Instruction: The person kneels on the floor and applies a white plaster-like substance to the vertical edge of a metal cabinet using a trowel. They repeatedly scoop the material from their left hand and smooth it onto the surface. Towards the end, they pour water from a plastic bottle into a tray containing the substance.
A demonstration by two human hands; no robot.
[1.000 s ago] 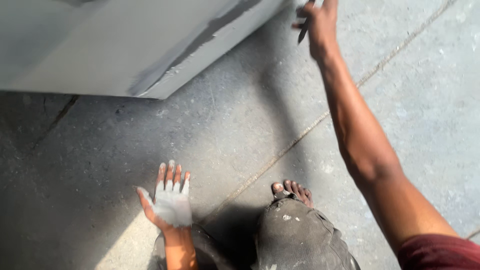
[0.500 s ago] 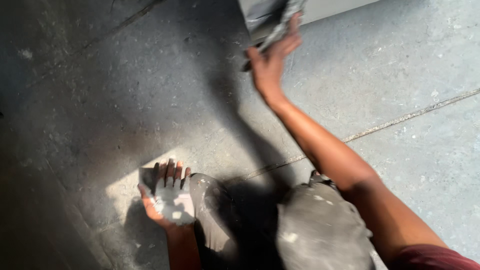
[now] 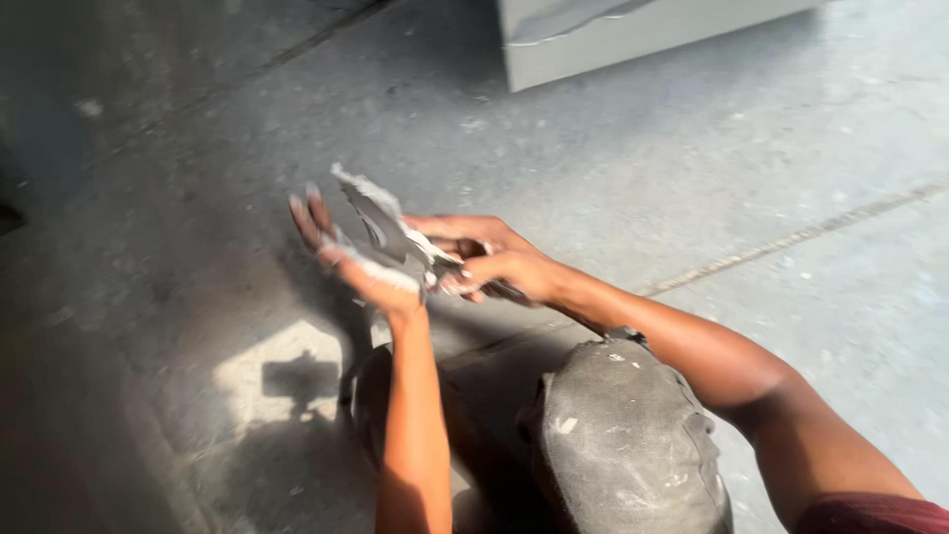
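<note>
My right hand (image 3: 509, 265) grips the dark handle of a putty knife (image 3: 381, 220). Its flat blade is smeared with pale grey filler and points up and to the left. My left hand (image 3: 346, 259) is raised palm-up under the blade, with the fingers spread and the palm coated in whitish filler. The blade rests against this palm. Both hands meet at mid-frame, above my bent knees (image 3: 623, 445) in dusty grey trousers.
A grey painted panel (image 3: 643, 40) with a pale filler streak stands on the floor at the top right. The concrete floor (image 3: 751, 138) is dusty, with a seam (image 3: 801, 235) running across on the right. Deep shadow covers the left side.
My right hand has come down from the grey panel with the knife. My left hand has lifted off the floor, and the two now meet. The view has swung so the panel sits farther off.
</note>
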